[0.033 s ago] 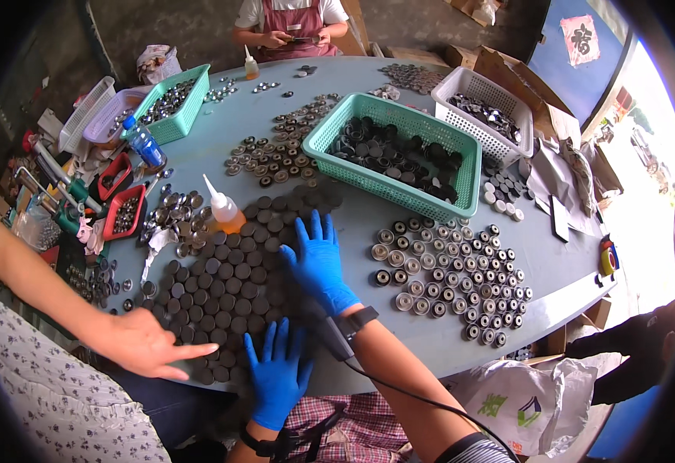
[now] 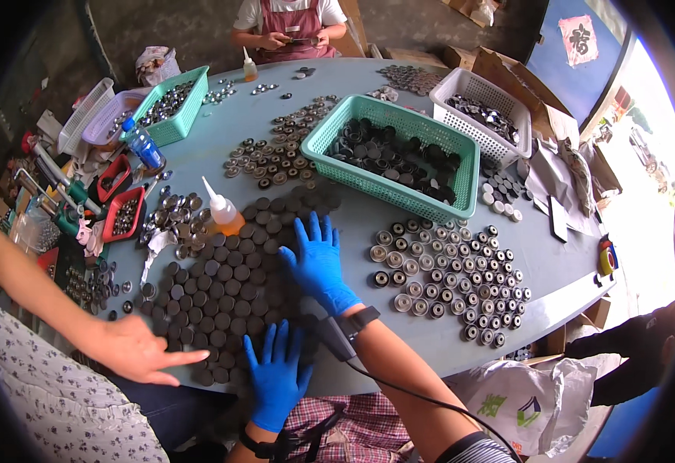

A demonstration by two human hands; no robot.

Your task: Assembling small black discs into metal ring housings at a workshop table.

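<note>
Dark round caps point(image 2: 222, 278) lie flat and close together across the near left of the table. My left hand point(image 2: 277, 374), in a blue glove, rests by the table's near edge with fingers spread at the border of these caps. Farther up, my right hand point(image 2: 318, 262), also blue-gloved, lies palm down along their right side, fingers apart. Neither hand holds anything. From the left, a co-worker's bare hand point(image 2: 138, 351) reaches over the near caps with its index finger stretched out. A glue bottle point(image 2: 226, 212) with orange liquid stands at their far edge.
Ringed metal caps point(image 2: 457, 270) spread to the right. Beyond stand a green basket point(image 2: 391, 189) of dark caps and a white basket point(image 2: 526, 127). A blue bottle point(image 2: 145, 147), red trays point(image 2: 114, 224) and hand presses point(image 2: 67, 185) crowd the left. Another person point(image 2: 291, 38) works across the table.
The co-worker's pointing hand has shifted slightly left and toward the near edge. My two gloved hands stay nearly in place.
</note>
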